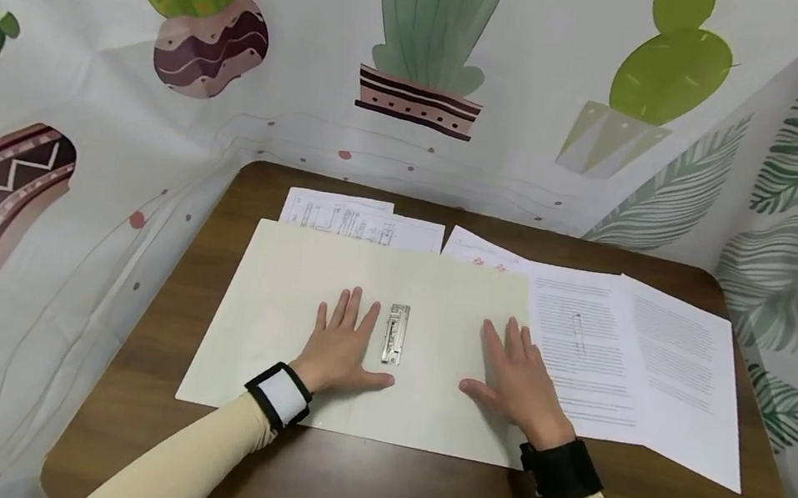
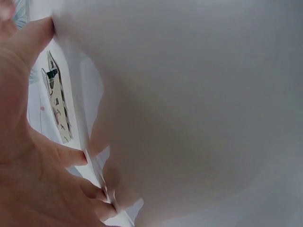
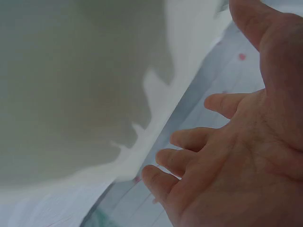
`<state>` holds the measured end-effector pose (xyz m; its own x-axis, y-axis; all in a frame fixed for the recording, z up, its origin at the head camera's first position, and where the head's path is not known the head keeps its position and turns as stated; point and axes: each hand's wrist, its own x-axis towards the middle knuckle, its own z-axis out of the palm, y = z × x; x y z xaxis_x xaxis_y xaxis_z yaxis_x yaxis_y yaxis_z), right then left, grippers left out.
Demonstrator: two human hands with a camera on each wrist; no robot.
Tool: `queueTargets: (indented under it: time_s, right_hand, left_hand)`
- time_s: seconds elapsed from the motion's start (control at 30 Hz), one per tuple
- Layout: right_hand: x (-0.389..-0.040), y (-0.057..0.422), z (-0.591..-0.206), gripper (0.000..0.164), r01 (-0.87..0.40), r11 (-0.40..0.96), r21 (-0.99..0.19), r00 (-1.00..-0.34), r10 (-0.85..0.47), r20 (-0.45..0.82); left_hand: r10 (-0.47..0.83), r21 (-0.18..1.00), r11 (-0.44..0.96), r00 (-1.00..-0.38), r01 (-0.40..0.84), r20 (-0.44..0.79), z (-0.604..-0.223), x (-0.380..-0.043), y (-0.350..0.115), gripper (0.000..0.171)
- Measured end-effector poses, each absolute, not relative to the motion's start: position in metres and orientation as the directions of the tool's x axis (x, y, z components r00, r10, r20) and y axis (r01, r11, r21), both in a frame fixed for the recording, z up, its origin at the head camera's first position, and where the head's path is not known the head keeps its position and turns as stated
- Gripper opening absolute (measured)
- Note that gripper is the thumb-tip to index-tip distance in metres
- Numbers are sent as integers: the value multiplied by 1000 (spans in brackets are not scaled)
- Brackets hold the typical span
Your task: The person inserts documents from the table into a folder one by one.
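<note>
An opened pale cream file folder [image 1: 285, 310] lies flat in the head view, with a metal clip [image 1: 395, 334] fixed near its middle. My left hand [image 1: 338, 355] rests on the folder just left of the clip, fingers spread and straight. In the left wrist view its fingertips [image 2: 79, 157] touch the pale surface. My right hand [image 1: 521, 383] is over the folder's right part, fingers spread and holding nothing. The right wrist view shows its fingers [image 3: 189, 138] apart from the folder's surface [image 3: 85, 94].
Printed sheets [image 1: 586, 349] lie on the brown table [image 1: 412, 495] at the right, partly against the folder. More papers [image 1: 350, 217] with drawings, and a sheet with red marks [image 1: 478, 247], stick out behind it. A cactus-print cloth [image 1: 306, 35] hangs behind the table.
</note>
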<state>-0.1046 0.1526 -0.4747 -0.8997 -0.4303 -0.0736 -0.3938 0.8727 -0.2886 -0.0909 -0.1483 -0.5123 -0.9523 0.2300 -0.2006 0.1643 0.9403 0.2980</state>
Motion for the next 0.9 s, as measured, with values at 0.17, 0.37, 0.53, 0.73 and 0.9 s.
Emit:
queueTargets:
  time_s: [0.17, 0.37, 0.53, 0.73, 0.9]
  right_hand:
    - [-115, 131, -464, 104, -436, 838, -328, -883, -469, -25]
    - [-120, 124, -477, 102, -431, 853, -293, -870, -479, -114]
    - [-121, 123, -484, 102, -403, 861, -310, -879, -459, -132]
    - [-122, 122, -490, 99, -400, 862, -312, -878, -457, -138]
    - [-121, 122, -493, 100, -390, 868, -307, -880, -449, -153]
  left_hand:
    - [226, 291, 942, -957, 167, -183, -510, -96, -145, 122]
    - [225, 324, 934, -952, 149, -209, -507, -94, -144, 123]
    - [230, 323, 933, -952, 157, -200, -508, -96, -145, 122]
    - [273, 434, 885, -942, 166, -195, -502, -99, -158, 103]
    - [243, 528, 840, -957, 124, -161, -498, -101, -160, 96]
